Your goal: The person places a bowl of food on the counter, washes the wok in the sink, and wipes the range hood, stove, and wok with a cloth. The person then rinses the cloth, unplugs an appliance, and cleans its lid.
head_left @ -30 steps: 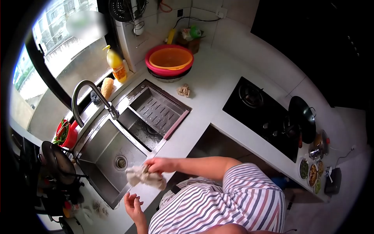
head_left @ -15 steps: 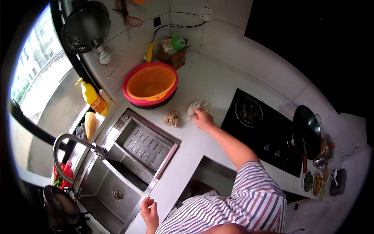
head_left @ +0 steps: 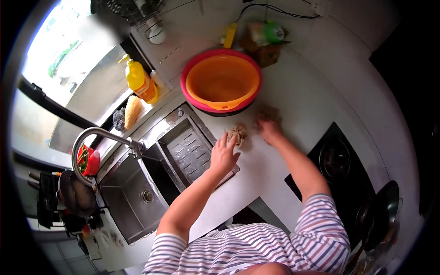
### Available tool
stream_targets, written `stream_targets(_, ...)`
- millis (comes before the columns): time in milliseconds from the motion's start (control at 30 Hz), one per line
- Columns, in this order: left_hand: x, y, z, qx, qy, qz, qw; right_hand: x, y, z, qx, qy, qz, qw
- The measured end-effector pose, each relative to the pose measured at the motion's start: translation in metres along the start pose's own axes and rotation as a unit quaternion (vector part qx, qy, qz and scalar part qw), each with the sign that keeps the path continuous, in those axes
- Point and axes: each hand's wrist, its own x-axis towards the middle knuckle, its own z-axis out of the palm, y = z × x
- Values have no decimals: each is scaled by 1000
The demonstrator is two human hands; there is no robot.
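My left hand (head_left: pixel 223 153) reaches over the counter with its fingers spread, the fingertips at the near edge of a crumpled brown cloth (head_left: pixel 238 134). To the right of it, my right hand (head_left: pixel 269 130) presses a second, greyish cloth (head_left: pixel 269 111) against the white countertop (head_left: pixel 302 114). That cloth and the fingers on it are blurred. Just behind both hands stands an orange basin (head_left: pixel 222 80) nested in a pink one (head_left: pixel 187 78).
The steel sink (head_left: pixel 130 206) with its curved faucet (head_left: pixel 98 130) lies at the left, beside a drain tray (head_left: pixel 190 149). A yellow bottle (head_left: pixel 141 83) stands on the window ledge. The black cooktop (head_left: pixel 339 169) is at the right, with a wok (head_left: pixel 384 213) beyond.
My left hand has moved up from beside the sink to the brown cloth. My right hand has shifted the greyish cloth further back along the counter. The view has turned and come closer.
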Motion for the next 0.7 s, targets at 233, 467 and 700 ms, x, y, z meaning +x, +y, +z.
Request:
stream_targets(233,15,0,65,-24,13,119,992,-41,-79,-81,125,78,-119,982)
stream_targets(467,-32,23,73,-13,-38,253,967,15,-153,57,-87,46,-260,961)
stream_targets(700,-44,15,31,-99,71,257,959,-6,-83,34,47,-44,37,997)
